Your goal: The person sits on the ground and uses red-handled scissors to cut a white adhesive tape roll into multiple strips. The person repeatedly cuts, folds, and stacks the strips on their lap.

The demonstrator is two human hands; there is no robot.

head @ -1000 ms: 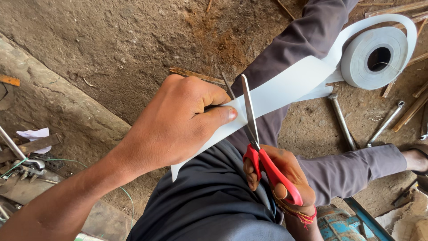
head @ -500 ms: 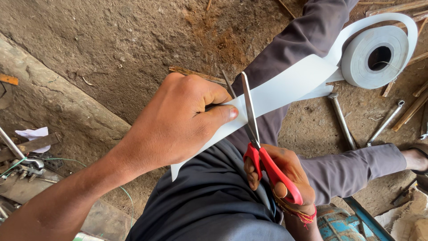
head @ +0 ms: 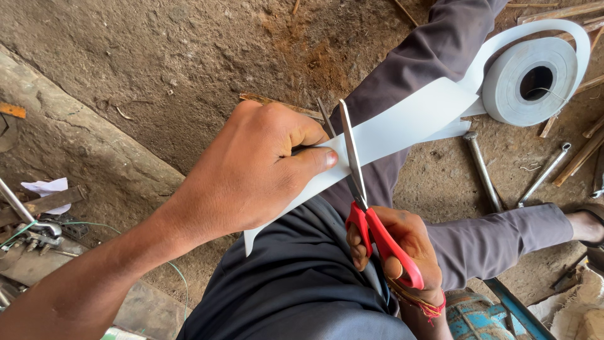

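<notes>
My left hand (head: 264, 170) pinches a white strip (head: 409, 119) of tape-like band between thumb and fingers, holding it taut above my lap. The strip runs up right to a large white roll (head: 531, 82) lying on the dirt floor. My right hand (head: 402, 245) grips red-handled scissors (head: 371, 214). Their metal blades point upward and straddle the strip just right of my left thumb, with the blades spread apart. My legs in dark trousers stretch out beneath the strip.
Metal rods (head: 481, 170) and thin wooden sticks (head: 588, 148) lie on the dirt near the roll. A stone slab edge (head: 75, 132) crosses the left, with wires, metal scraps and crumpled paper (head: 47, 189) beyond it. A blue patterned object (head: 481, 318) sits at bottom right.
</notes>
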